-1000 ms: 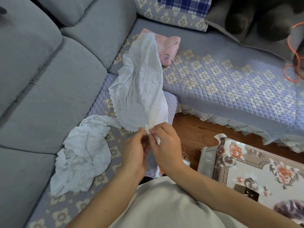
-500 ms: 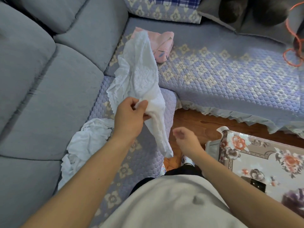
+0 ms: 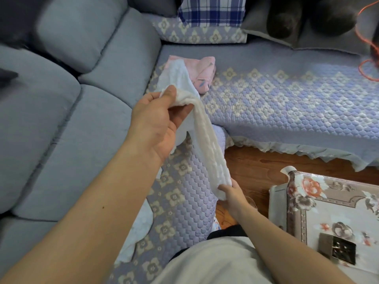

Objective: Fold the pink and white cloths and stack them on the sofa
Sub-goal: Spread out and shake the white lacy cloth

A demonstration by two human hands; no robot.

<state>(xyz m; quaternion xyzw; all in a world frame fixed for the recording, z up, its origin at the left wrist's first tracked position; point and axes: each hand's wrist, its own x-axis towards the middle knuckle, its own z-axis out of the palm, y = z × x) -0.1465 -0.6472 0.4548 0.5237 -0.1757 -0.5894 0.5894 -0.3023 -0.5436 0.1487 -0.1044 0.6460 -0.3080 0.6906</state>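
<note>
Head view. The left hand [image 3: 155, 119] pinches the upper end of the white cloth [image 3: 207, 138]. The right hand [image 3: 231, 194], empty half a second ago, now has its fingers [image 3: 222, 188] closed on the lower end, drawing the cloth into a taut band above the sofa [image 3: 287, 103]. Held at both ends, it is likely ready for folding. A folded pink cloth [image 3: 204, 73] lies behind; a second white cloth [image 3: 139, 226] remains crumpled below the left forearm.

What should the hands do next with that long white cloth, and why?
Probably bring the right hand up to the left hand, folding the white cloth in half. Each hand grips one end, the cloth hangs stretched in a long strip between them, and the folded pink cloth already waits on the sofa.
</note>
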